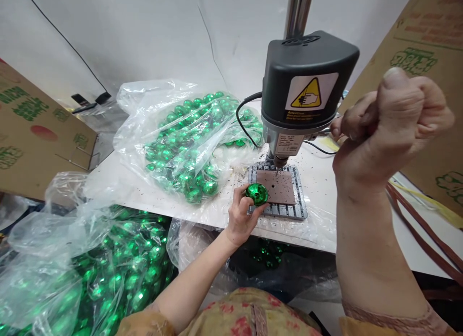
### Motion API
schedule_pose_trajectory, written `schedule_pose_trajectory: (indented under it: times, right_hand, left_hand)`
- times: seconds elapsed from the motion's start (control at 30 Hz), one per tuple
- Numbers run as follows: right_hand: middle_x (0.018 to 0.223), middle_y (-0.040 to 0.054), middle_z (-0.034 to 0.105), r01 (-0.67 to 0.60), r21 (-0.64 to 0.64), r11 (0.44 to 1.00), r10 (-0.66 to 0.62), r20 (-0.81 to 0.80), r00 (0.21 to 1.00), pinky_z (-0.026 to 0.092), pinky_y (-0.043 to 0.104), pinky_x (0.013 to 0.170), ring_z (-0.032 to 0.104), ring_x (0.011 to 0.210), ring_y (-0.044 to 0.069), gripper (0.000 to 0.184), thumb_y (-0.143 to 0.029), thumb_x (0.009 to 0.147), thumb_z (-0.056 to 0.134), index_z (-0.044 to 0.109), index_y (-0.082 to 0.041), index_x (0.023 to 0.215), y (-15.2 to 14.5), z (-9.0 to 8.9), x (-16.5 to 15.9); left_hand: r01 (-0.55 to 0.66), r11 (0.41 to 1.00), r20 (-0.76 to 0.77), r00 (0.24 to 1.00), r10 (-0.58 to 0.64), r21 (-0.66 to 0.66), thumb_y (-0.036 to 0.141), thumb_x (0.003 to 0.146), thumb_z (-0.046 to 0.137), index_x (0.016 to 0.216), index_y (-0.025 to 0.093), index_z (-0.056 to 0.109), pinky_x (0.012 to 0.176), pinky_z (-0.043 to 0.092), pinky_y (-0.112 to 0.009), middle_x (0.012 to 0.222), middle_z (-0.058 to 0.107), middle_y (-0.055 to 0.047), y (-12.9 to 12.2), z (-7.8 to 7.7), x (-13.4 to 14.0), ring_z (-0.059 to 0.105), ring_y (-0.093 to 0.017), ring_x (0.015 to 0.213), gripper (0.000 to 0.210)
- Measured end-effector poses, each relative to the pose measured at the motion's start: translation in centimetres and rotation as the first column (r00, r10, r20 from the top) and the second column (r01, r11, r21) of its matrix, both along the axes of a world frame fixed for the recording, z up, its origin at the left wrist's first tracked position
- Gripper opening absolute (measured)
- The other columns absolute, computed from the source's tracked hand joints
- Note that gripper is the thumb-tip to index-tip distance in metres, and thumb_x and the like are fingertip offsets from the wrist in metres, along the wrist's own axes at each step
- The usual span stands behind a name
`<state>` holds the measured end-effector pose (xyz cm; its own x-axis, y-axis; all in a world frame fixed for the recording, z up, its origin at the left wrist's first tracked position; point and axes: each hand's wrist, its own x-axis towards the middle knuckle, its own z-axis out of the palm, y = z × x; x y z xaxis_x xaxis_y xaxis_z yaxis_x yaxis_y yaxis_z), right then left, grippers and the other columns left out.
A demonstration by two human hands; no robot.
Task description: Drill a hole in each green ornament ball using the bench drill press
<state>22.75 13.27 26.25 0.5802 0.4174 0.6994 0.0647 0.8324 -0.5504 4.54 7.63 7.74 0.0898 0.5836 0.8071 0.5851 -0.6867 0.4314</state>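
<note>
Here, a speckled white surface (320,181) stands against a pale wall (144,27). Crinkled clear plastic (139,102) wraps shiny green balls (191,189). The left hand (240,221) has its fingers pinched around a glossy, faceted green ball (257,194) at the flat brown plate's (284,184) left edge. The right hand's (390,124) fingers curl beside the drill (307,61); whether they grasp anything, I cannot tell.
</note>
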Motion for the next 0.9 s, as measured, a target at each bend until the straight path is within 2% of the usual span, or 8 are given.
schedule_pose_trajectory:
  times: [0.3, 0.43, 0.5, 0.6, 0.67, 0.73, 0.83, 0.9]
  right_hand:
    - [0.044, -0.0108, 0.023, -0.021, 0.037, 0.999, 0.021, -0.001, 1.0, 0.028, 0.028, 0.036, 0.029, 0.036, 0.006, 0.04, -0.028, 0.085, 0.06, 0.033, -0.026, 0.055, 0.2, 0.0, 0.4]
    - [0.043, -0.0114, 0.025, -0.048, 0.049, 0.998, 0.048, 0.0, 0.999, 0.03, 0.027, 0.035, 0.03, 0.035, 0.006, 0.04, -0.027, 0.085, 0.061, 0.033, -0.025, 0.056, 0.4, -0.2, 0.5]
    - [0.042, -0.0114, 0.029, -0.061, 0.041, 0.997, 0.061, 0.006, 0.998, 0.032, 0.026, 0.036, 0.03, 0.035, 0.005, 0.04, -0.028, 0.085, 0.061, 0.034, -0.025, 0.056, 0.4, -0.3, 0.5]
    - [0.042, -0.0117, 0.031, -0.071, 0.021, 0.997, 0.071, 0.006, 0.997, 0.032, 0.025, 0.036, 0.03, 0.036, 0.005, 0.039, -0.029, 0.084, 0.061, 0.034, -0.024, 0.057, 0.3, -0.3, 0.7]
    - [0.042, -0.0119, 0.032, -0.074, 0.011, 0.997, 0.074, 0.009, 0.997, 0.032, 0.025, 0.036, 0.03, 0.036, 0.005, 0.039, -0.03, 0.083, 0.062, 0.034, -0.024, 0.056, 0.1, -0.3, 0.7]
    - [0.041, -0.0119, 0.032, -0.07, 0.015, 0.997, 0.07, 0.01, 0.997, 0.032, 0.025, 0.036, 0.03, 0.035, 0.004, 0.04, -0.03, 0.083, 0.062, 0.034, -0.023, 0.056, 0.1, -0.3, 0.7]
    - [0.042, -0.0118, 0.032, -0.059, 0.025, 0.998, 0.059, 0.01, 0.998, 0.032, 0.024, 0.037, 0.028, 0.036, 0.004, 0.041, -0.029, 0.084, 0.061, 0.033, -0.023, 0.055, 0.1, -0.4, 0.6]
    - [0.042, -0.0116, 0.032, -0.06, 0.039, 0.997, 0.059, 0.006, 0.998, 0.032, 0.024, 0.036, 0.027, 0.035, 0.004, 0.041, -0.027, 0.085, 0.059, 0.032, -0.024, 0.055, 0.2, -0.5, 0.6]
  left_hand:
    - [-0.02, 0.999, -0.044, 0.999, 0.021, 0.029, 0.028, 0.09, 0.075, 0.093, 0.023, 0.047, 0.081, 0.063, -0.032, 0.123, 0.062, -0.012, -0.7, -0.4, 0.0, 0.071, -0.023, 0.112, 0.029]
    - [0.07, 0.998, -0.078, 0.995, -0.069, 0.009, 0.032, 0.092, 0.073, 0.113, 0.024, 0.051, 0.082, 0.064, -0.033, 0.123, 0.062, -0.014, -2.4, -1.2, 0.0, 0.071, -0.023, 0.111, 0.032]
    - [0.181, 0.983, -0.192, 0.965, -0.177, 0.003, 0.035, 0.091, 0.073, 0.123, 0.024, 0.054, 0.081, 0.064, -0.03, 0.13, 0.06, -0.016, -4.0, -2.3, -0.1, 0.071, -0.024, 0.111, 0.039]
    - [0.39, 0.919, -0.424, 0.843, -0.331, 0.059, 0.031, 0.089, 0.074, 0.125, 0.026, 0.059, 0.085, 0.064, -0.033, 0.13, 0.062, -0.015, -6.4, -5.1, -0.4, 0.07, -0.024, 0.107, 0.038]
    - [0.479, 0.873, -0.523, 0.769, -0.368, 0.09, 0.025, 0.088, 0.073, 0.122, 0.027, 0.063, 0.091, 0.062, -0.04, 0.124, 0.066, -0.015, -7.5, -7.3, -0.8, 0.068, -0.025, 0.106, 0.036]
    - [0.514, 0.853, -0.559, 0.734, -0.386, 0.087, 0.025, 0.088, 0.072, 0.121, 0.029, 0.065, 0.091, 0.062, -0.042, 0.122, 0.068, -0.015, -8.1, -9.4, -1.4, 0.067, -0.025, 0.106, 0.035]
    - [0.556, 0.828, -0.617, 0.63, -0.472, -0.066, 0.026, 0.09, 0.068, 0.123, 0.034, 0.067, 0.087, 0.062, -0.037, 0.128, 0.068, -0.014, -8.2, -12.0, -2.3, 0.067, -0.025, 0.109, 0.034]
    - [0.509, 0.801, -0.628, 0.521, -0.578, -0.314, 0.022, 0.09, 0.067, 0.125, 0.035, 0.069, 0.092, 0.06, -0.036, 0.133, 0.068, -0.013, -8.0, -13.1, -2.7, 0.067, -0.027, 0.116, 0.037]
